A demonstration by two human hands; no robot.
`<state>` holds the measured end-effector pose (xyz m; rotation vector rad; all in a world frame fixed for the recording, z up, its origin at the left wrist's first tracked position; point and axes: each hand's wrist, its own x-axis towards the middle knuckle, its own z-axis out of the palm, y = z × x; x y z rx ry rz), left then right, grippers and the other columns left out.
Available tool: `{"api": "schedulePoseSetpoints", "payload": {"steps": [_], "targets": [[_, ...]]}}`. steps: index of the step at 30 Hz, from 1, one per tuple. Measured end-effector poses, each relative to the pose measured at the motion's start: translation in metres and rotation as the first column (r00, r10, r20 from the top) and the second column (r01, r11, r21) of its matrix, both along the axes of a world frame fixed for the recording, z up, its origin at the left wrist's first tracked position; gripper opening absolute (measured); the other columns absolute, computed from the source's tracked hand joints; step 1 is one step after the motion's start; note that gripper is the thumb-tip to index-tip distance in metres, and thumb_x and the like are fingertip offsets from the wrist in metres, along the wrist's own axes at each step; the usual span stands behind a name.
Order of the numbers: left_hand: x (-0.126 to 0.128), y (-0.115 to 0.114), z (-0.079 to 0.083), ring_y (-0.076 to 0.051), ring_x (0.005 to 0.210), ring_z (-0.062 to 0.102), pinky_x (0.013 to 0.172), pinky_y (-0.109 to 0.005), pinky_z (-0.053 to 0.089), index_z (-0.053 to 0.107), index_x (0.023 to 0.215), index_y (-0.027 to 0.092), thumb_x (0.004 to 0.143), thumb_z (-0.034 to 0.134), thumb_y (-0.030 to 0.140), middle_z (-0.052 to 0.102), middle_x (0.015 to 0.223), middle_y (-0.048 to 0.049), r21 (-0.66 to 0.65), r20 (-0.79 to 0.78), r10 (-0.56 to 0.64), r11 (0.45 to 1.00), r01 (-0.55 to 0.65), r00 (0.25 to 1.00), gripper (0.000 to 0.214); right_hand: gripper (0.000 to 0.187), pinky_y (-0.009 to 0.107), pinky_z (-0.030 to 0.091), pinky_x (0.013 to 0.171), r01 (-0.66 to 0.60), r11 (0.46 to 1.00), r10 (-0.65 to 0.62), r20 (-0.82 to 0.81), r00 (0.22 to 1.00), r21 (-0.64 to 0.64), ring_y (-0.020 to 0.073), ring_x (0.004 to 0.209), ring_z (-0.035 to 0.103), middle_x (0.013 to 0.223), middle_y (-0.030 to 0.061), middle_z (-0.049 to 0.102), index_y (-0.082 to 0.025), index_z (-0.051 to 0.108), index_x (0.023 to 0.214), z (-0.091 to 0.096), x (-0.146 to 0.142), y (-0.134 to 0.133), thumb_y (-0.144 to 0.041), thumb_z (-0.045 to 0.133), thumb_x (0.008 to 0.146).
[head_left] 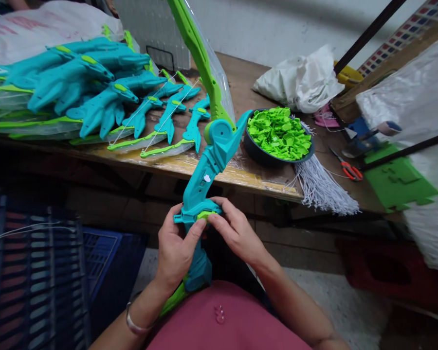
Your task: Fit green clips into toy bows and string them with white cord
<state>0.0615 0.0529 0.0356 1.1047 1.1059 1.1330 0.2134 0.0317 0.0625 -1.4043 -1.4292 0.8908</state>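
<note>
A teal and green toy bow [200, 182] stands upright in front of my body, its green upper limb [204, 63] reaching past the top of the view. My left hand [173, 250] is wrapped round the grip from the left, with the thumb against a small green plastic piece [205, 214] set in the bow. From the right, my right hand [241, 236] closes on that same piece, its thumb at the piece's edge and fingers over the teal ledge. The lower limb [175, 297] runs down beside my shirt, partly hidden.
On the bench, more toy bows [91, 87] lie piled at left. A dark bowl [257, 153] holds loose green pieces, beside white strings [324, 187] hanging over the edge. Orange-handled scissors [351, 171] and a white bag [299, 80] lie to the right. Blue crates [102, 253] stand lower left.
</note>
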Motion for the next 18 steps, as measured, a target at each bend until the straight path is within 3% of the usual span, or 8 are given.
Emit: {"api": "schedulePoseSetpoints", "payload": {"steps": [2, 7, 10, 12, 14, 15, 16, 18], "targets": [[-0.002, 0.0, -0.002, -0.018, 0.073, 0.071, 0.067, -0.025, 0.059, 0.062, 0.114, 0.016, 0.08, 0.082, 0.043, 0.075, 0.091, -0.0043, 0.003, -0.053, 0.024, 1.0, -0.024, 0.998, 0.047, 0.023, 0.028, 0.05, 0.074, -0.035, 0.996, 0.032, -0.041, 0.999, -0.078, 0.0156, 0.081, 0.063, 0.094, 0.003, 0.067, -0.018, 0.061, 0.114, -0.004, 0.001, 0.001, -0.035, 0.057, 0.099], [-0.003, 0.005, -0.011, -0.019, 0.063, 0.068, 0.058, -0.026, 0.057, 0.064, 0.111, 0.016, 0.077, 0.083, 0.047, 0.073, 0.082, -0.0031, 0.005, -0.173, 0.041, 0.999, -0.04, 0.984, 0.05, 0.023, 0.025, 0.045, 0.067, 0.053, 0.997, -0.053, 0.002, 0.999, -0.062, 0.014, 0.072, 0.06, 0.084, 0.0019, 0.067, -0.016, 0.064, 0.101, -0.015, 0.0, 0.003, -0.037, 0.064, 0.092], [-0.001, 0.011, -0.017, -0.019, 0.063, 0.068, 0.058, -0.026, 0.058, 0.064, 0.109, 0.015, 0.075, 0.085, 0.047, 0.074, 0.083, -0.0043, -0.031, -0.113, -0.007, 1.0, 0.004, 0.994, 0.051, 0.029, 0.023, 0.043, 0.061, 0.039, 0.994, -0.043, -0.033, 0.999, -0.106, 0.0122, 0.066, 0.058, 0.08, 0.0004, 0.066, -0.015, 0.066, 0.102, -0.017, 0.004, 0.008, -0.042, 0.068, 0.091], [0.0, 0.018, -0.018, -0.019, 0.063, 0.069, 0.057, -0.026, 0.059, 0.063, 0.112, 0.016, 0.073, 0.087, 0.046, 0.074, 0.085, -0.0044, -0.095, 0.015, -0.025, 0.995, 0.026, 1.0, 0.054, 0.032, 0.022, 0.046, 0.063, -0.071, 0.993, 0.068, -0.035, 0.997, -0.098, 0.0124, 0.07, 0.061, 0.085, 0.0007, 0.069, -0.016, 0.067, 0.106, -0.014, 0.016, 0.018, -0.045, 0.069, 0.093], [-0.002, 0.029, -0.014, -0.02, 0.057, 0.067, 0.051, -0.028, 0.059, 0.061, 0.117, 0.02, 0.068, 0.091, 0.042, 0.074, 0.084, -0.002, -0.168, 0.161, 0.021, 0.986, 0.007, 0.987, 0.061, 0.028, 0.021, 0.05, 0.07, -0.098, 0.994, 0.105, 0.144, 0.984, -0.053, 0.0127, 0.077, 0.065, 0.09, 0.0003, 0.072, -0.017, 0.069, 0.106, -0.005, 0.044, 0.038, -0.043, 0.066, 0.096], [-0.004, 0.036, -0.011, -0.02, 0.055, 0.067, 0.047, -0.029, 0.058, 0.061, 0.116, 0.021, 0.064, 0.094, 0.04, 0.073, 0.083, -0.001, -0.195, 0.224, 0.056, 0.981, -0.011, 0.973, 0.064, 0.025, 0.022, 0.052, 0.073, -0.042, 0.999, 0.047, 0.279, 0.959, -0.022, 0.013, 0.081, 0.066, 0.092, 0.0006, 0.073, -0.018, 0.07, 0.105, 0.0, 0.064, 0.051, -0.04, 0.063, 0.098], [-0.008, 0.044, -0.007, -0.021, 0.055, 0.067, 0.044, -0.03, 0.058, 0.062, 0.114, 0.022, 0.06, 0.096, 0.039, 0.073, 0.083, -0.0008, -0.22, 0.278, 0.092, 0.975, -0.03, 0.956, 0.066, 0.022, 0.022, 0.052, 0.077, 0.075, 0.997, -0.08, 0.441, 0.894, 0.029, 0.0133, 0.083, 0.067, 0.092, 0.0008, 0.073, -0.018, 0.072, 0.102, 0.005, 0.088, 0.066, -0.036, 0.06, 0.1], [-0.018, 0.062, 0.001, -0.021, 0.053, 0.065, 0.038, -0.028, 0.054, 0.066, 0.102, 0.019, 0.047, 0.101, 0.036, 0.071, 0.08, -0.0017, -0.275, 0.397, 0.143, 0.961, -0.031, 0.907, 0.067, 0.023, 0.028, 0.052, 0.087, 0.283, 0.954, -0.289, 0.589, 0.755, 0.105, 0.0176, 0.093, 0.067, 0.1, 0.0075, 0.072, -0.014, 0.072, 0.103, 0.014, 0.141, 0.098, -0.024, 0.051, 0.101]]}}
